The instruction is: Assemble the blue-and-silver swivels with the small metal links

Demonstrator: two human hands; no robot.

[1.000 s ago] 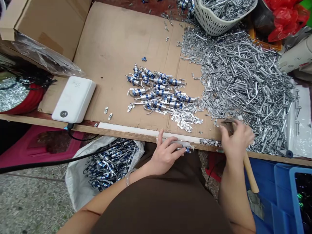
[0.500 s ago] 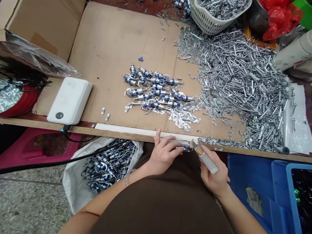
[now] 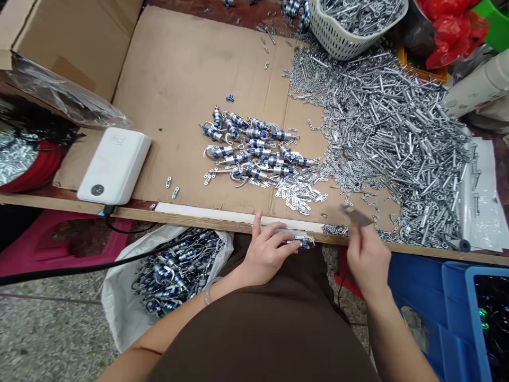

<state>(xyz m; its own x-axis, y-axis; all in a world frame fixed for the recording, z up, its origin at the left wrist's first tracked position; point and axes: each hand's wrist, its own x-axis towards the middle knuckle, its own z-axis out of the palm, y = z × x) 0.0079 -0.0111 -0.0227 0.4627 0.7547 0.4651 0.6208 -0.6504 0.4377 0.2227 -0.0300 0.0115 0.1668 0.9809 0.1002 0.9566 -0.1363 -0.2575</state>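
My left hand [image 3: 270, 252] rests at the table's front edge, its fingers pinching a small silver and blue metal part [image 3: 299, 240] against the wood. To its right, my right hand [image 3: 368, 260] is closed round a hammer whose motion-blurred head [image 3: 355, 216] hangs just above the table edge, right of the part. Beyond them, several finished silver and blue parts [image 3: 254, 151] lie in a cluster on the cardboard sheet [image 3: 186, 74]. Small flat metal plates [image 3: 300, 195] are scattered in front of that cluster.
A big heap of silver pins [image 3: 397, 127] covers the right of the table, below a white basket [image 3: 338, 37] of more. A white box-like device [image 3: 115, 164] sits at the left. A white bag [image 3: 178, 265] of finished parts stands below the edge; blue crates [image 3: 457, 297] are at the right.
My right hand has swung the hammer down onto the part at the edge and lifted it again to the right. My left hand has kept still on the part.
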